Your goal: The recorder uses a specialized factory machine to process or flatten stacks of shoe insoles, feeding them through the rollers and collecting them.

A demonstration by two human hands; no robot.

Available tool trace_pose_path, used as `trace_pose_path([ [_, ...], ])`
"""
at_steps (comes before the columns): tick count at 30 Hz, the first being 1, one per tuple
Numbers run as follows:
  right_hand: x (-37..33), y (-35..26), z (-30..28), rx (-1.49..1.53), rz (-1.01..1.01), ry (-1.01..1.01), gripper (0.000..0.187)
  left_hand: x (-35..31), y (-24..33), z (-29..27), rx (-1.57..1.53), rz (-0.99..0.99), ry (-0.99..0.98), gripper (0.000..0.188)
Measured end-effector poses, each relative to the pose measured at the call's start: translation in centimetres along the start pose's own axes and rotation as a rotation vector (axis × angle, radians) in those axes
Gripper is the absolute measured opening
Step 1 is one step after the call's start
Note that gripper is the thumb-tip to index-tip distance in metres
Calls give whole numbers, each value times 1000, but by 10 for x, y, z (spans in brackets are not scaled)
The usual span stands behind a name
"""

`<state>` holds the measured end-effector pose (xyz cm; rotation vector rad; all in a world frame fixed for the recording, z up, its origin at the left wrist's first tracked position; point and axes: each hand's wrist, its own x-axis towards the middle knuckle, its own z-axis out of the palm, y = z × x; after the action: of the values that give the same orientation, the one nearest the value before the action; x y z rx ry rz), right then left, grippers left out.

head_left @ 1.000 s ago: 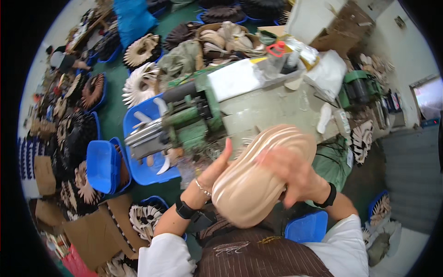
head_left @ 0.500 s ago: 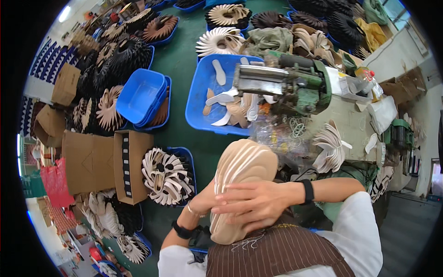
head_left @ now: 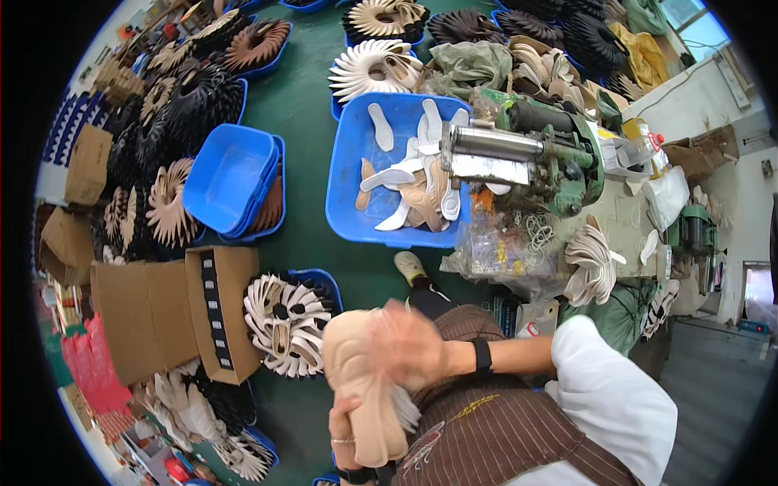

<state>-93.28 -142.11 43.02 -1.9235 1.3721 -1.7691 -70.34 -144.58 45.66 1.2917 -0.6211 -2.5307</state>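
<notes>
From my seat I have the left hand (head_left: 344,415) curled around the lower left edge of a stack of beige insoles (head_left: 347,348), pinching it; that hold seems meant to stop the loose layers from sliding apart. The right hand (head_left: 409,348) lies against the upper right of the same stack, but it is blurred, and I cannot tell whether its fingers are spread or pressed together. The stack sits tilted just in front of the striped apron (head_left: 502,421), probably kept close to the body so both hands reach it easily. Beyond it to the left, I see a blue tub (head_left: 328,285) of black and white insoles (head_left: 285,324), near a cardboard box (head_left: 235,316). Ahead, a larger blue tub (head_left: 344,186) holds scattered white and beige pieces (head_left: 413,190); the green machine (head_left: 551,150) overhangs its right side, so I take it the tub is set there to catch what drops. On the bench (head_left: 620,215) to my right, a fanned bundle (head_left: 592,263) rests near a tangle of white loops (head_left: 539,232), perhaps put there to be within reach.
</notes>
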Motion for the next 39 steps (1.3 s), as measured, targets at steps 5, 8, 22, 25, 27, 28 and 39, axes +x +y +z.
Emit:
trace_pose_path([
  [5, -59, 182, -41, -762, 1005, 434, 91, 42, 67, 1, -226, 150, 358, 67],
  [8, -109, 295, -79, -867, 1056, 320, 84, 80, 95, -42, -192, 158, 387, 66],
  [22, -101, 361, -108, -1351, 1371, 263, 65, 205, 189, -134, -67, -233, 427, 77],
  [25, -82, 355, -111, -1370, 1486, 290, 64, 232, 231, -75, 103, -246, 467, 75],
  [27, -59, 376, -131, -1370, 1560, 310, 63, 248, 261, -36, 174, -223, 500, 74],
  [28, -57, 351, -120, -1365, 1597, 319, 62, 254, 269, -41, 180, -228, 503, 74],
  [39, -54, 439, -9, -1185, 1558, 231, 94, 293, 294, -155, 65, -196, 358, 76],
])
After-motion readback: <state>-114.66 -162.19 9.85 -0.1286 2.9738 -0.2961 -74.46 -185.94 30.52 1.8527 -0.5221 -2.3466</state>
